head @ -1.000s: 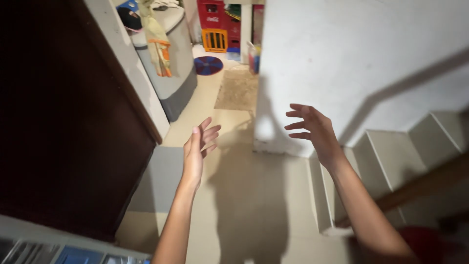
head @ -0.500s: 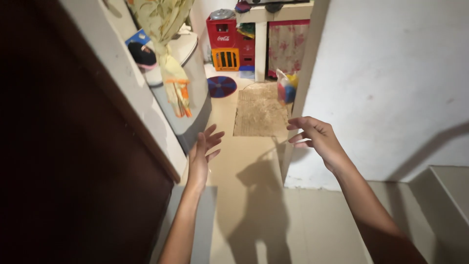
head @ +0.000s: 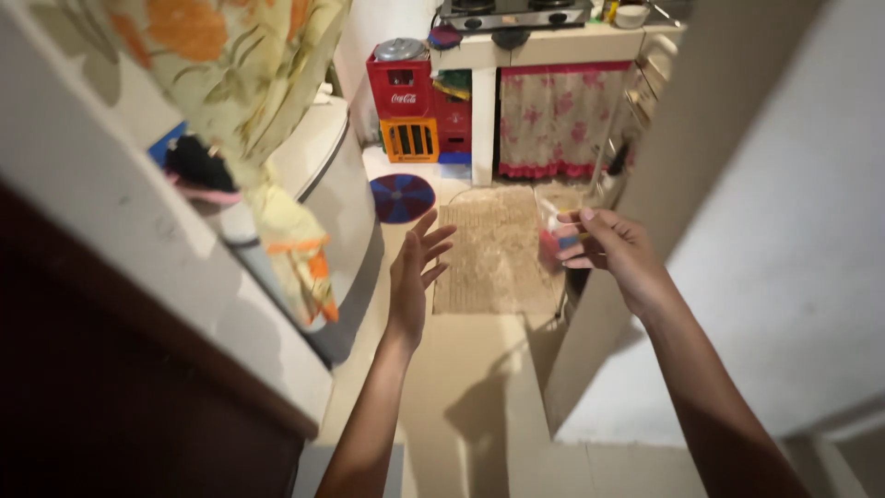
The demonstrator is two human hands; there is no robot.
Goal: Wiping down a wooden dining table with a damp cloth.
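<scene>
Head view, items listed by clock face from pic centre:

- Left hand point(head: 412, 277): near centre, open, fingers spread, palm facing right, holds nothing, in air over floor.
- Right hand point(head: 616, 251): approx 2 o'clock, fingers loosely curled, empty, just in front of white wall corner point(head: 664, 184); touching or not, can't tell.
- Woven mat point(head: 498, 249): on floor betw. both hands, beyond them.
- Round blue-red mat point(head: 402, 198): 11 o'clock.
- Red crate point(head: 401, 92), orange crate point(head: 411, 140): 12 o'clock, stacked.
- Bench w/ pink floral curtain point(head: 553, 115): 1 o'clock.
- Floral cloth point(head: 240, 83): 10 o'clock, hanging.
</scene>
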